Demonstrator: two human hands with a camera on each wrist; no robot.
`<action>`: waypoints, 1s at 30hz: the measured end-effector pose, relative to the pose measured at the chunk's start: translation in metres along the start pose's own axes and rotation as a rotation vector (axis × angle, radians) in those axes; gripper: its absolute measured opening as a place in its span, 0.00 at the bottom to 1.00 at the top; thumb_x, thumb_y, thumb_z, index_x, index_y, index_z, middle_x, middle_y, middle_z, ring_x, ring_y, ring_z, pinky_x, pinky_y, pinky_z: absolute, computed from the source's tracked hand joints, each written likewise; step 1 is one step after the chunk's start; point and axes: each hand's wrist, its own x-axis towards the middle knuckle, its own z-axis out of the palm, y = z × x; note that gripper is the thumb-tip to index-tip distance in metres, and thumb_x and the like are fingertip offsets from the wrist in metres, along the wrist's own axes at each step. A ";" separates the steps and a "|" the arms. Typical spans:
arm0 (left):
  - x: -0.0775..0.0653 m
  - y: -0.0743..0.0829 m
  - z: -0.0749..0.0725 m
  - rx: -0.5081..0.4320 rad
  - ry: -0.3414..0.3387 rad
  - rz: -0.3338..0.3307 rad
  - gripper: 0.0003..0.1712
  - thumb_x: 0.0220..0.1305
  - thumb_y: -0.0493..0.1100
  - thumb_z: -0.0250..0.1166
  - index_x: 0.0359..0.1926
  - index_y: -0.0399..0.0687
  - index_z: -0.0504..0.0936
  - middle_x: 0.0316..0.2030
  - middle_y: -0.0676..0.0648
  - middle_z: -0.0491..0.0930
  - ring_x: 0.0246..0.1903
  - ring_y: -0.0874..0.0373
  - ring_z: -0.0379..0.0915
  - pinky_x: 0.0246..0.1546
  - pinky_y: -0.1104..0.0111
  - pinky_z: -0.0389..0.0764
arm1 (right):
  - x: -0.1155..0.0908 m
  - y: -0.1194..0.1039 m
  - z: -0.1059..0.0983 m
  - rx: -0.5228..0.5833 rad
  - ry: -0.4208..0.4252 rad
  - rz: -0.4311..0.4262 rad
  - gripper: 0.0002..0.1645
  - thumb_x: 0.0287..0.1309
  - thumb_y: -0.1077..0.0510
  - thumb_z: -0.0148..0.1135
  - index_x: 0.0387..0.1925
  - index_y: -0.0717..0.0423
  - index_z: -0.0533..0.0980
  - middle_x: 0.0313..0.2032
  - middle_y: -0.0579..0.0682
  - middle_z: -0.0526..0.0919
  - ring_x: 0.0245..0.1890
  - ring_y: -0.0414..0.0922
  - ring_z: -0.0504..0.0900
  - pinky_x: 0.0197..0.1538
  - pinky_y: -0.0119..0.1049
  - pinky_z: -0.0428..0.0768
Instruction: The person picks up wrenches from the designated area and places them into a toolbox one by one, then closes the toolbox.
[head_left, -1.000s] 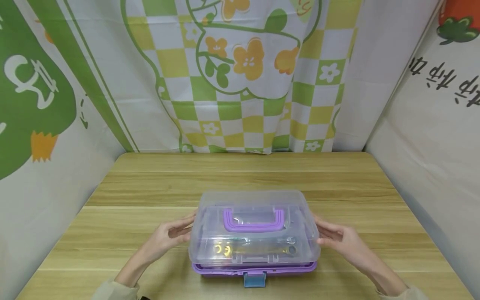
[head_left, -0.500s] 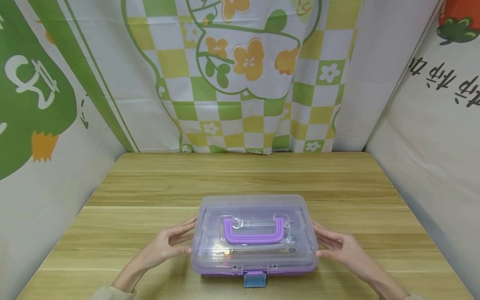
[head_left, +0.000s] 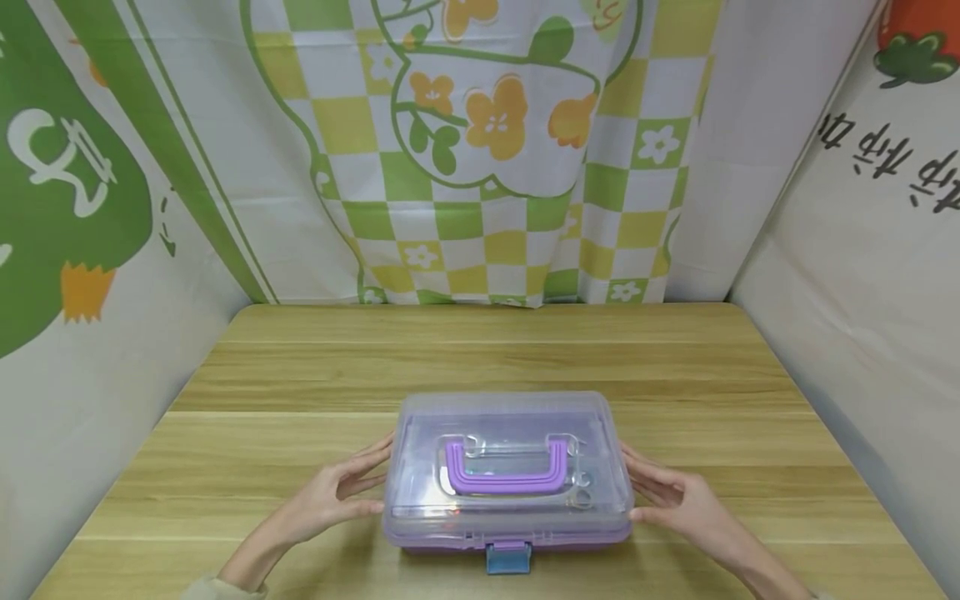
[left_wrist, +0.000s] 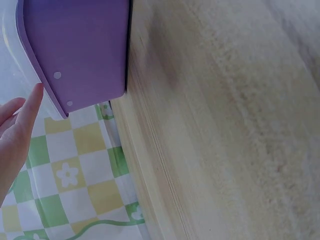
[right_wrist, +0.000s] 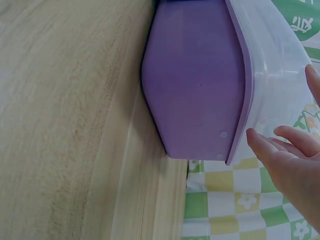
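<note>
A toolbox (head_left: pixel 510 521) with a purple base and clear lid stands on the table, its lid down level on the base. The purple handle (head_left: pixel 506 482) lies flat on the lid, and several wrenches (head_left: pixel 581 497) show through it. A blue latch (head_left: pixel 508 558) hangs down at the front, unfastened. My left hand (head_left: pixel 326 496) is at the box's left side, thumb and fingers extended, fingertips right at the lid's edge. On the opposite side my right hand (head_left: pixel 678 504) mirrors it, fingertips at the lid's right edge. Purple side walls (right_wrist: pixel 197 80) fill much of each wrist view.
The wood-grain table (head_left: pixel 300 375) extends behind and beside the toolbox. A checked curtain (head_left: pixel 480 233) hangs along its back edge, with printed cloth walls (head_left: pixel 862 292) at left and right.
The lid has come down from slightly raised at the front onto the purple base. Both hands have lowered a little with it, staying at its sides.
</note>
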 end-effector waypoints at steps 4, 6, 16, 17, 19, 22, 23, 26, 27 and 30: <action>-0.001 0.004 0.003 0.000 0.011 -0.067 0.34 0.60 0.32 0.52 0.62 0.23 0.47 0.62 0.24 0.40 0.58 0.49 0.59 0.54 0.57 0.67 | 0.000 0.000 -0.001 0.011 -0.011 -0.001 0.35 0.48 0.74 0.56 0.57 0.79 0.54 0.63 0.37 0.58 0.57 0.35 0.65 0.57 0.26 0.64; 0.000 0.007 0.007 0.007 0.045 -0.102 0.33 0.61 0.33 0.51 0.61 0.21 0.46 0.61 0.22 0.42 0.56 0.37 0.56 0.53 0.54 0.66 | 0.000 -0.001 -0.003 -0.002 -0.020 -0.009 0.34 0.48 0.74 0.55 0.57 0.79 0.54 0.62 0.36 0.58 0.57 0.35 0.65 0.57 0.27 0.65; 0.007 0.015 0.031 0.027 0.299 -0.316 0.35 0.59 0.40 0.57 0.63 0.32 0.52 0.63 0.31 0.50 0.57 0.36 0.55 0.56 0.56 0.66 | 0.007 -0.015 -0.007 -0.418 0.180 0.080 0.22 0.60 0.65 0.49 0.56 0.69 0.64 0.52 0.60 0.73 0.46 0.33 0.74 0.47 0.25 0.75; 0.008 0.016 0.032 0.029 0.314 -0.321 0.35 0.58 0.40 0.57 0.63 0.32 0.52 0.63 0.32 0.51 0.58 0.37 0.54 0.56 0.57 0.65 | 0.009 -0.017 -0.006 -0.476 0.212 0.070 0.22 0.59 0.64 0.50 0.56 0.67 0.65 0.51 0.62 0.73 0.46 0.33 0.74 0.47 0.26 0.75; 0.008 0.016 0.033 0.029 0.329 -0.319 0.35 0.59 0.40 0.56 0.63 0.32 0.52 0.63 0.33 0.51 0.60 0.39 0.52 0.57 0.57 0.63 | 0.012 -0.021 -0.003 -0.610 0.274 0.032 0.24 0.57 0.63 0.53 0.56 0.62 0.67 0.50 0.59 0.74 0.46 0.33 0.74 0.49 0.24 0.73; 0.008 0.016 0.035 0.032 0.348 -0.308 0.35 0.59 0.40 0.56 0.63 0.31 0.52 0.63 0.34 0.51 0.61 0.41 0.50 0.58 0.58 0.61 | 0.017 -0.026 0.003 -0.826 0.340 -0.108 0.27 0.51 0.62 0.60 0.55 0.57 0.69 0.51 0.55 0.74 0.49 0.36 0.71 0.54 0.23 0.69; 0.008 0.016 0.035 0.031 0.356 -0.307 0.35 0.59 0.40 0.56 0.63 0.31 0.53 0.63 0.34 0.51 0.61 0.41 0.50 0.58 0.58 0.61 | 0.019 -0.027 0.005 -0.875 0.343 -0.180 0.27 0.50 0.61 0.61 0.55 0.58 0.69 0.51 0.55 0.74 0.50 0.37 0.70 0.56 0.23 0.67; 0.008 0.016 0.037 0.026 0.383 -0.305 0.34 0.59 0.40 0.57 0.62 0.31 0.54 0.63 0.35 0.52 0.61 0.43 0.51 0.58 0.60 0.60 | 0.028 -0.028 0.012 -0.958 0.306 -0.461 0.26 0.54 0.54 0.58 0.52 0.65 0.70 0.51 0.59 0.72 0.53 0.44 0.69 0.59 0.26 0.64; 0.008 0.016 0.038 0.024 0.391 -0.305 0.34 0.59 0.40 0.57 0.62 0.31 0.54 0.63 0.35 0.52 0.61 0.43 0.52 0.58 0.60 0.61 | 0.032 -0.028 0.015 -0.972 0.280 -0.551 0.26 0.56 0.52 0.55 0.50 0.67 0.70 0.51 0.60 0.72 0.53 0.46 0.69 0.60 0.26 0.63; 0.008 0.015 0.039 0.016 0.405 -0.307 0.34 0.58 0.39 0.57 0.62 0.31 0.55 0.63 0.36 0.53 0.61 0.44 0.52 0.58 0.61 0.61 | 0.042 -0.026 0.025 -1.044 0.219 -0.791 0.28 0.59 0.48 0.50 0.47 0.71 0.71 0.49 0.64 0.73 0.49 0.52 0.71 0.62 0.33 0.62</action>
